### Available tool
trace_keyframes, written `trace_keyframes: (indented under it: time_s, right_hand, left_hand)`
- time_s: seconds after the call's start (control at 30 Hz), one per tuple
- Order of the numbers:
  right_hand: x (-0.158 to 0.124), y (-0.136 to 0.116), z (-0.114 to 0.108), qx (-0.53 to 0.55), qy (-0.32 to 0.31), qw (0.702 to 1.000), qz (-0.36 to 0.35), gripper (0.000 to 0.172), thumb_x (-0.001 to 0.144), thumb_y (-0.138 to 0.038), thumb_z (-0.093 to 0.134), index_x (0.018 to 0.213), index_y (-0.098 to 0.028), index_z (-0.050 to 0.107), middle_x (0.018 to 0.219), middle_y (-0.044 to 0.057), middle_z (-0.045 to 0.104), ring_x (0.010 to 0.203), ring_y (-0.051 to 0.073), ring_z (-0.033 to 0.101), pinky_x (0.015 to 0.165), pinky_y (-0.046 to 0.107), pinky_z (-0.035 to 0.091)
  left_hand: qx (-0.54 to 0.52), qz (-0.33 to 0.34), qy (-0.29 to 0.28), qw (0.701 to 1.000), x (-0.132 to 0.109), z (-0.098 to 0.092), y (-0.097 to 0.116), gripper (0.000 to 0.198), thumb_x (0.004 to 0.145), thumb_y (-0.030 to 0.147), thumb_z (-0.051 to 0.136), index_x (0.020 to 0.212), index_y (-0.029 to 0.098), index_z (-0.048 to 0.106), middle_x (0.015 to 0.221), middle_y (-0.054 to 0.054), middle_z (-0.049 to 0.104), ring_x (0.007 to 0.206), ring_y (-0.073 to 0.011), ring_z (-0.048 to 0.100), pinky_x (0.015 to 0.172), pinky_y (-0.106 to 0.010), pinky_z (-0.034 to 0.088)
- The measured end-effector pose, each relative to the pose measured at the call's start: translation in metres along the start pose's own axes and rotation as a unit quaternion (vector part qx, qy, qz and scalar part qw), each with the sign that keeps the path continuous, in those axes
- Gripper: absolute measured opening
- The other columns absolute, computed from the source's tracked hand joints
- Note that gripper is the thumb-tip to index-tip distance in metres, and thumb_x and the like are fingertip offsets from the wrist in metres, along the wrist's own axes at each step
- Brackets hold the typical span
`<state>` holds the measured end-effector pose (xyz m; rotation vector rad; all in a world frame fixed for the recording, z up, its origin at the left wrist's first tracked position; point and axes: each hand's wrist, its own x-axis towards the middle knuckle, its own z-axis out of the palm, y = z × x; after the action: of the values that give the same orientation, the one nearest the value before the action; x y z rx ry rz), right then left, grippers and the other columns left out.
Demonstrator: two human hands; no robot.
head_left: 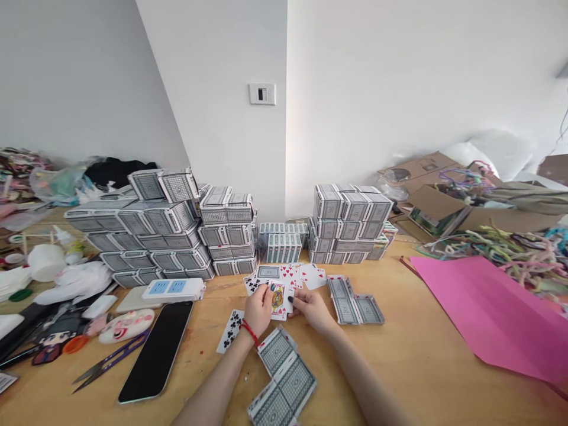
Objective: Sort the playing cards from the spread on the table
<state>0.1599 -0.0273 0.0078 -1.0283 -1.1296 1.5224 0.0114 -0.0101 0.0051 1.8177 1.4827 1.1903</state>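
Note:
Both hands meet over the middle of the wooden table. My left hand (260, 305), with a red string on its wrist, pinches a jack card (278, 300) at its left side. At the card's right, my right hand (309, 306) is closed on a pale card (290, 300) that partly overlaps the jack. Loose cards (312, 276) lie face up just beyond the hands, with one face down. A ten of clubs (231, 331) rests left of my left wrist. Joined patterned card blocks (286, 378) lie between my forearms, and another joined piece (355, 300) sits to the right.
Stacks of card blocks stand at the back left (153, 219) and back right (350, 225), with small card packs (284, 247) between. A phone (157, 352), scissors (110, 362) and power strip (173, 289) lie left; pink paper (492, 319) and boxes are right.

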Motion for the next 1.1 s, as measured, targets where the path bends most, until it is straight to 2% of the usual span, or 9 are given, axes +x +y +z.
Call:
trace_keyframes:
  time_s: [0.1,0.2,0.3,0.5,0.63,0.73,0.87,0.93,1.1]
  right_hand:
    - [-0.002,-0.004,-0.001,-0.011,0.0,1.0,0.002,0.025,0.062,-0.04,0.06,0.06,-0.017,0.053,0.054,-0.003,0.058,0.046,0.012,0.056,0.049,0.024,0.047]
    - [-0.002,-0.005,0.0,-0.063,0.025,0.998,-0.001,0.025,0.064,-0.038,0.057,0.053,-0.017,0.048,0.047,-0.005,0.052,0.032,0.008,0.045,0.032,0.018,0.034]
    - [-0.002,-0.003,0.002,-0.097,0.051,0.994,-0.018,0.025,0.065,-0.035,0.054,0.05,-0.017,0.046,0.042,-0.006,0.046,0.027,0.005,0.035,0.028,0.017,0.025]
    - [-0.004,-0.003,0.008,-0.099,0.053,0.993,-0.046,0.022,0.068,-0.036,0.05,0.056,-0.017,0.052,0.05,-0.002,0.054,0.037,0.008,0.043,0.034,0.018,0.032]
    - [-0.005,-0.001,0.013,-0.122,0.112,0.984,-0.068,0.017,0.066,-0.032,0.051,0.056,-0.018,0.053,0.05,-0.001,0.057,0.045,0.013,0.051,0.041,0.021,0.039]
    - [-0.005,0.0,0.014,-0.116,0.117,0.983,-0.078,0.016,0.066,-0.031,0.052,0.061,-0.017,0.057,0.055,0.001,0.06,0.05,0.014,0.055,0.045,0.022,0.043]
    - [-0.005,-0.002,0.011,-0.08,0.103,0.99,-0.054,0.025,0.066,-0.039,0.052,0.077,-0.017,0.058,0.052,-0.002,0.056,0.037,0.01,0.046,0.033,0.021,0.038]
    - [-0.005,-0.001,0.009,-0.073,0.107,0.991,-0.043,0.029,0.065,-0.042,0.053,0.077,-0.016,0.057,0.052,-0.003,0.056,0.034,0.009,0.043,0.03,0.02,0.037]
    - [-0.003,0.003,0.009,-0.077,0.118,0.99,-0.032,0.03,0.065,-0.045,0.053,0.07,-0.016,0.054,0.049,-0.004,0.056,0.03,0.007,0.045,0.031,0.019,0.039]
  left_hand:
    - [0.004,0.004,-0.008,1.0,0.0,0.0,0.0,0.028,0.078,0.033,0.038,0.053,0.02,0.034,0.045,0.005,0.036,0.045,-0.0113,0.036,0.047,-0.023,0.026]
    - [0.025,0.017,-0.009,1.0,-0.001,0.0,-0.001,0.028,0.079,0.033,0.037,0.054,0.021,0.036,0.044,0.004,0.036,0.044,-0.0116,0.037,0.046,-0.023,0.025]
    - [0.057,0.041,-0.002,0.998,-0.005,-0.001,-0.001,0.023,0.079,0.032,0.038,0.06,0.021,0.044,0.045,0.003,0.04,0.043,-0.0127,0.041,0.046,-0.023,0.024]
    - [0.137,0.095,-0.006,0.986,-0.011,-0.002,0.0,0.023,0.082,0.03,0.033,0.074,0.022,0.052,0.051,-0.002,0.05,0.048,-0.016,0.05,0.049,-0.025,0.026]
    - [0.12,0.098,-0.01,0.988,-0.011,-0.002,0.001,0.023,0.082,0.031,0.034,0.072,0.023,0.053,0.048,-0.001,0.048,0.046,-0.0155,0.048,0.048,-0.024,0.025]
    - [0.082,0.086,-0.001,0.993,-0.01,-0.003,0.003,0.022,0.08,0.031,0.036,0.067,0.023,0.051,0.047,0.0,0.045,0.043,-0.0146,0.045,0.047,-0.024,0.024]
    - [0.044,0.072,-0.007,0.996,-0.011,-0.004,0.004,0.023,0.081,0.033,0.037,0.066,0.023,0.05,0.047,0.001,0.043,0.043,-0.0142,0.043,0.048,-0.025,0.024]
    - [0.042,0.075,-0.018,0.996,-0.011,-0.004,0.004,0.024,0.081,0.035,0.037,0.067,0.023,0.051,0.047,0.001,0.044,0.044,-0.0144,0.045,0.048,-0.025,0.025]
    - [0.14,0.111,-0.055,0.982,-0.011,-0.005,0.003,0.027,0.083,0.032,0.032,0.074,0.022,0.054,0.053,-0.002,0.053,0.05,-0.0154,0.051,0.05,-0.024,0.029]
